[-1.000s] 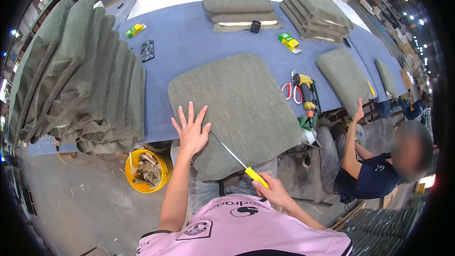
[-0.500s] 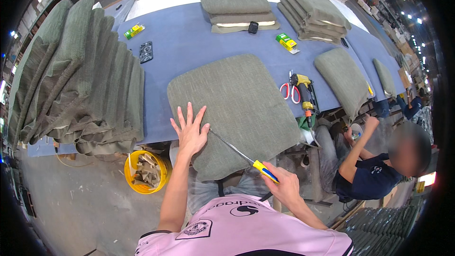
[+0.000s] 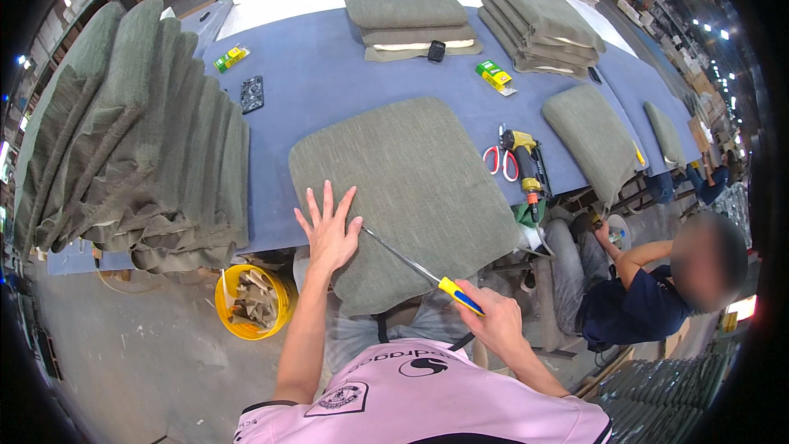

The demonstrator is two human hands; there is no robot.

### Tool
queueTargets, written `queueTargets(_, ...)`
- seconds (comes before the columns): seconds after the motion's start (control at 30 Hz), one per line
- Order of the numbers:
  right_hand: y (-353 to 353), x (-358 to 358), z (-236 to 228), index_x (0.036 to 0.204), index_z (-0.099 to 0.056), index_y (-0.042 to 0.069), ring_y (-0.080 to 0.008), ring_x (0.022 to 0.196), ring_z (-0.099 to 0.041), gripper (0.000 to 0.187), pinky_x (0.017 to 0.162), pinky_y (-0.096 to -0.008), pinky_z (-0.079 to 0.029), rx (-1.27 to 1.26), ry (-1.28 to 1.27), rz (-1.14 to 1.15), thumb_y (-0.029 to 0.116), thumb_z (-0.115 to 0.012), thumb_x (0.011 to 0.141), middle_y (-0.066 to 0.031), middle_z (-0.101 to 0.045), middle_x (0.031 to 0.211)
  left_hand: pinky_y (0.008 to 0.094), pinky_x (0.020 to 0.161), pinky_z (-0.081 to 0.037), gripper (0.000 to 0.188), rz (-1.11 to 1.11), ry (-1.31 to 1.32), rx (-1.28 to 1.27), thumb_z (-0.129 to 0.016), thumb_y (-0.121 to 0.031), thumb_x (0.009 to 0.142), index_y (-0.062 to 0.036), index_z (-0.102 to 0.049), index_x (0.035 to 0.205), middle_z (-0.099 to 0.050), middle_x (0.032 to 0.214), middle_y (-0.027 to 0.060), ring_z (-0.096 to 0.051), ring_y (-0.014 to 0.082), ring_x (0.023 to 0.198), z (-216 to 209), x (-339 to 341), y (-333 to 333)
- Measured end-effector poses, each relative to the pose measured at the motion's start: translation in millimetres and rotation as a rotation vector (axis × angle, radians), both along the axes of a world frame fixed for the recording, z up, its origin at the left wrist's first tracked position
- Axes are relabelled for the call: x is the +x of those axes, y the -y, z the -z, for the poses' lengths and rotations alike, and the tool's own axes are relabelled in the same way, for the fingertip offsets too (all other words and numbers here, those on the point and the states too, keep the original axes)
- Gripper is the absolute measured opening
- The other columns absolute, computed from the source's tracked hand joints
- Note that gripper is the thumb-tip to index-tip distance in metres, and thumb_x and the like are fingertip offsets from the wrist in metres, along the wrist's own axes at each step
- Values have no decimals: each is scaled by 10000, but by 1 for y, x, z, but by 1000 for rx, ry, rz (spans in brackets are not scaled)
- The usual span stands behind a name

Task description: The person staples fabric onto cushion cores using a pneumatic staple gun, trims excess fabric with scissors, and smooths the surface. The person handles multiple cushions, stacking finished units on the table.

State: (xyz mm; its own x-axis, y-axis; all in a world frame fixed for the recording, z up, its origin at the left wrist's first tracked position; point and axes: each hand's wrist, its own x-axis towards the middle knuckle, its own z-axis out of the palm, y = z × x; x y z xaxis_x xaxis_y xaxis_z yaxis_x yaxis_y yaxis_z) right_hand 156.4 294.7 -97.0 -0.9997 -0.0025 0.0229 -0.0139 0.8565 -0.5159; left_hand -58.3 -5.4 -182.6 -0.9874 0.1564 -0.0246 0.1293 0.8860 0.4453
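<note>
A grey-green fabric-covered seat cushion (image 3: 411, 173) lies on the blue tabletop, its near edge reaching over the table's edge toward me. My left hand (image 3: 330, 234) rests flat on its left part, fingers spread. My right hand (image 3: 493, 316) is wrapped round the yellow-and-blue handle of a long-shafted screwdriver (image 3: 403, 259). The metal shaft slants across the cushion up to my left thumb. Whether its tip is in the fabric or on it, I cannot tell. Right of the cushion lie red-handled scissors (image 3: 501, 166) and a yellow-and-black air stapler (image 3: 524, 166).
A tall pile of folded fabric covers (image 3: 156, 131) stands at left, above a yellow bucket of scraps (image 3: 256, 300). Stacked cushions (image 3: 407, 8), a small green-and-yellow box (image 3: 495, 76) and a phone (image 3: 252, 94) lie farther back. A co-worker (image 3: 633, 300) sits at right beside another cushion (image 3: 590, 136).
My hands and the screwdriver stay almost in place on the cushion. The co-worker's raised hand has come down, closer to the table edge. The view has shifted slightly.
</note>
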Motion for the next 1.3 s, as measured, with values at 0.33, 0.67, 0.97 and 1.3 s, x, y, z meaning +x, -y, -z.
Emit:
queueTargets(0.33, -2, -7, -12, 1463, -711, 255, -376, 748, -756, 485, 650, -517, -592, 83, 18, -60, 331, -802, 993, -131, -771, 905, 749, 1327, 76, 686, 2, -17, -12, -646, -446, 1072, -380, -447, 1725, -111, 1904, 105, 30, 456, 1737, 4, 0, 0)
queueTargets(0.67, -2, -5, 9, 1473, -689, 176, -433, 831, -774, 482, 699, -513, -591, -218, 412, 19, 463, -700, 1086, -174, -798, 921, 751, 1327, 72, 674, -2, -27, -1, -648, -439, 1073, -379, -459, 1718, -113, 1904, 100, 31, 453, 1737, 4, 1, -1)
queueTargets(0.97, -5, 2, 17, 1469, -708, 219, -415, 820, -776, 498, 714, -503, -608, -82, 124, 5, 408, -784, 1014, -163, -809, 935, 744, 1332, 66, 659, -5, -32, 4, -644, -433, 1077, -375, -472, 1710, -116, 1903, 102, 29, 453, 1737, 6, 1, 2)
queueTargets(1.3, -5, -14, -13, 1468, -682, 229, -370, 741, -766, 490, 646, -507, -600, 141, 25, -96, 361, -788, 1008, -139, -793, 921, 742, 1334, 64, 664, -4, -35, 6, -652, -438, 1075, -375, -473, 1712, -125, 1902, 101, 23, 451, 1738, 5, 0, 0)
